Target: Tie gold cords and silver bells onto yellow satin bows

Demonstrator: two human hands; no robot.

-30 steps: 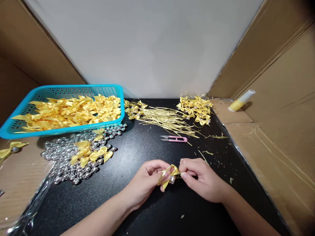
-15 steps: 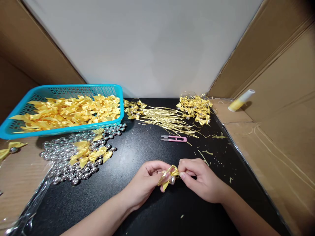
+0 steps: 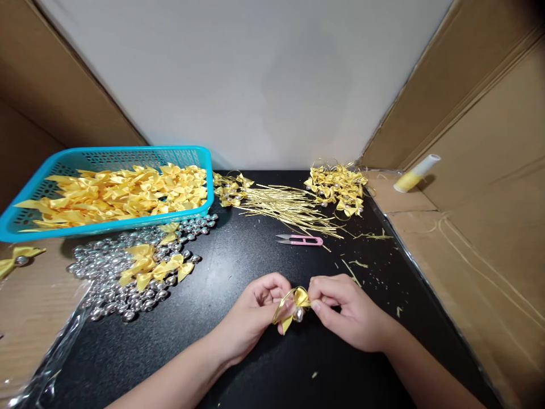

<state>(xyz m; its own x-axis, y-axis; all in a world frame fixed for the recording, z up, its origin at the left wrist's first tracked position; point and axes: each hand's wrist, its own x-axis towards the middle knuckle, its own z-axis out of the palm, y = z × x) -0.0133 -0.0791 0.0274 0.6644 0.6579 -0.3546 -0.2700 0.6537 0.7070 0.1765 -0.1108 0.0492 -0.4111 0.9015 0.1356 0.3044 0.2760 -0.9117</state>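
Observation:
Between my hands, low over the black table, is a yellow ribbon bow [image 3: 301, 296] with a small silver bell [image 3: 299, 314] on its front. A loop of gold cord [image 3: 281, 304] stands out from the bow on its left side. My left hand [image 3: 266, 301] pinches the bow's left part, with the thumb in front and some fingers hidden behind. On the other side, my right hand [image 3: 343, 307] pinches the bow's right edge between thumb and index finger. Whether the right fingertips also hold a cord end cannot be made out.
A blue basket [image 3: 209, 165] of yellow bows stands back left, with silver bells [image 3: 128, 261] before it. Gold cords [image 3: 293, 210], pink thread snips [image 3: 300, 240] and finished-looking bows with bells [image 3: 338, 187] lie beyond my hands. A cardboard tube [image 3: 417, 173] stands right.
My left index finger has lifted slightly away from the bow, and the bow has turned a little, with the bell showing more. My right hand is almost unmoved.

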